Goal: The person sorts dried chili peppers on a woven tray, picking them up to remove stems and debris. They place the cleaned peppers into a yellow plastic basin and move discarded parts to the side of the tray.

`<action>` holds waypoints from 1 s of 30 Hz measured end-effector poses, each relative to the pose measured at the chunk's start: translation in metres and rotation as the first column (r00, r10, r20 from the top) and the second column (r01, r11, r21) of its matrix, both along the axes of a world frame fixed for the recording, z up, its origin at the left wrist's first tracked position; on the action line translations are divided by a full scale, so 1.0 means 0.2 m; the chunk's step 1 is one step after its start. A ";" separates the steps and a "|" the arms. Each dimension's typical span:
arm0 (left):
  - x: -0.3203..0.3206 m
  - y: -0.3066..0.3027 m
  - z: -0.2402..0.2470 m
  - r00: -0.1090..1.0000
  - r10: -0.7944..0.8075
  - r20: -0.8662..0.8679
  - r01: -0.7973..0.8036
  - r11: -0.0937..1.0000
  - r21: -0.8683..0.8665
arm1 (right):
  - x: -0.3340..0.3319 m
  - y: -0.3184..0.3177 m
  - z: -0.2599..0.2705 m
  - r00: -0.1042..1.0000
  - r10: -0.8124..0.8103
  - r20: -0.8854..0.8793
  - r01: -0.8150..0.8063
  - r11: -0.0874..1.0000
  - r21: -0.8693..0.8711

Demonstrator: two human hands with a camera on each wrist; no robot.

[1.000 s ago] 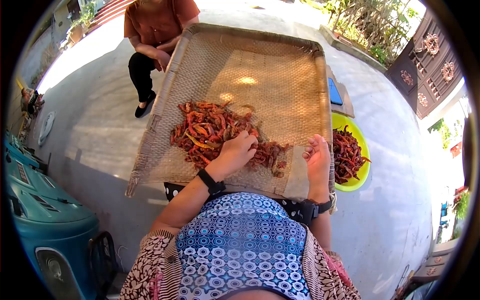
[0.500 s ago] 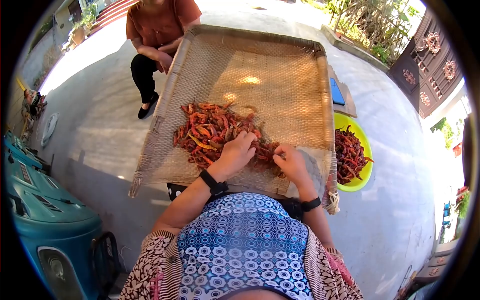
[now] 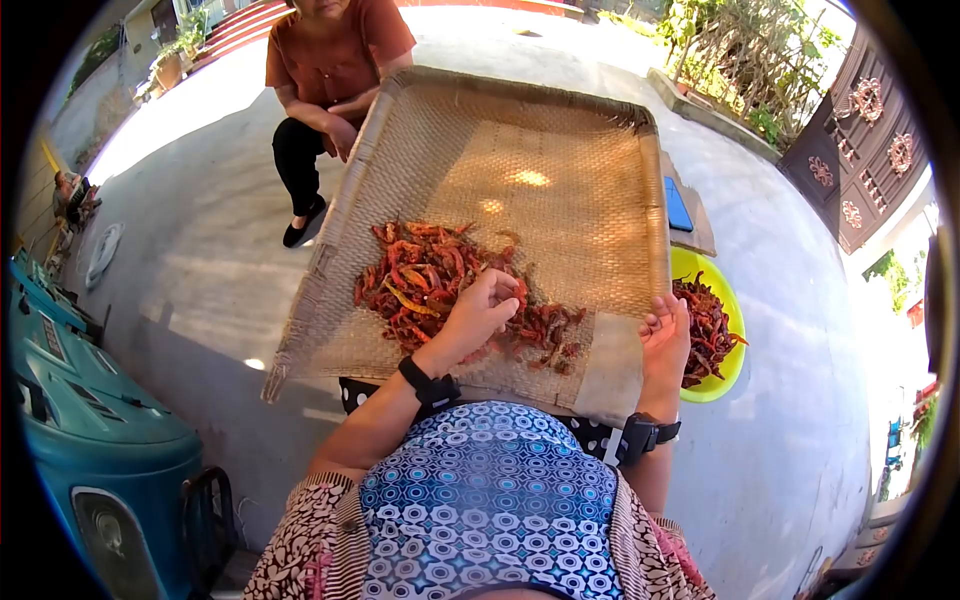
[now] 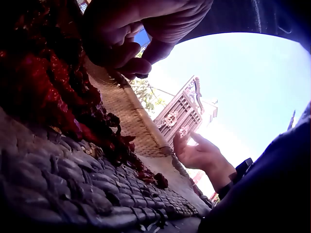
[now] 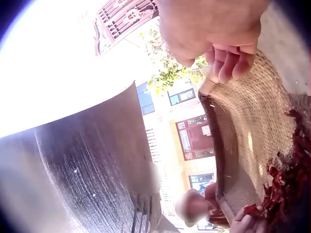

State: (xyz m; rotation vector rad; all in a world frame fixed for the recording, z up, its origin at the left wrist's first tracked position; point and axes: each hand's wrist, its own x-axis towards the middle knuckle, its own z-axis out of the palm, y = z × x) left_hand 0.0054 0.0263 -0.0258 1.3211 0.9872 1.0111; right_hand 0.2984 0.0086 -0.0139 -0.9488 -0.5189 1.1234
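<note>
A pile of red dried chili peppers [image 3: 420,275] lies on the near left part of a large woven tray [image 3: 570,170], with darker ones trailing to the right. Over the pile's right side, my left hand [image 3: 478,315] pinches a red chili pepper [image 3: 519,292] between thumb and fingers. The right wrist view also has this left hand [image 5: 247,224] at the pile's edge. My right hand [image 3: 664,350] is at the tray's right rim, palm turned up and fingers loosely bent, with nothing visible in it. Beside it stands a yellow-green bowl [image 3: 735,300] full of dark red chilies [image 3: 705,330].
Beyond the tray's left rim a person in a rust shirt [image 3: 335,50] crouches with arms crossed. A blue phone-like slab [image 3: 677,205] lies on cardboard [image 3: 697,225] at the right. At the left stands a teal machine [image 3: 110,430].
My right hand went in to the trailing chilies half a second ago and is now back at the right rim, palm up. My left hand stays over the pile, a red chili now showing at its fingertips.
</note>
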 end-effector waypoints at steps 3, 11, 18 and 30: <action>0.01 0.00 -0.01 0.998 -0.067 0.006 0.068 0.997 -0.029 | -0.17 -0.01 -0.03 0.848 0.402 0.346 -0.380 0.915 -0.131; 0.01 0.00 -0.09 0.990 -0.135 -0.027 0.136 0.989 0.056 | -0.44 0.02 -0.11 0.543 0.659 0.520 -0.666 0.716 -0.211; 0.02 -0.01 -0.06 0.987 -0.105 -0.125 0.107 0.994 0.008 | -0.15 -0.03 0.01 0.761 0.462 0.455 -0.415 0.886 -0.206; 0.01 -0.05 -0.10 0.653 0.110 -0.750 0.286 0.881 0.378 | -0.14 -0.07 -0.07 0.786 0.439 0.435 -0.391 0.898 -0.199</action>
